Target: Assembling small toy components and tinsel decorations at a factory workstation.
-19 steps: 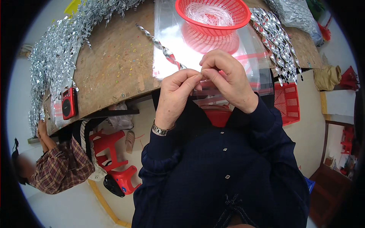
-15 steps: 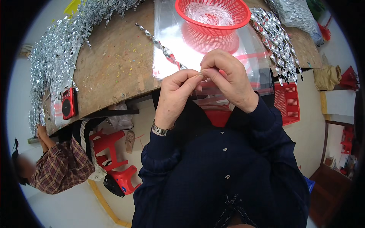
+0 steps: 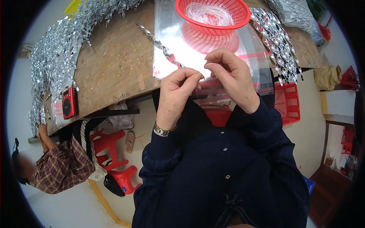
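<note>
Twisted silver strip point(image 3: 166, 50) extends up-left from behind pinching left hand point(image 3: 174, 91).

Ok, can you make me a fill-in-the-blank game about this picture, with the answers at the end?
The basket of pale thread is coloured ____. The twisted strip running toward the left hand is coloured ____. The watch is on the ____ wrist. The left hand is pinched, but the ____ hand is open.
Missing words: red; silver; left; right.
</note>
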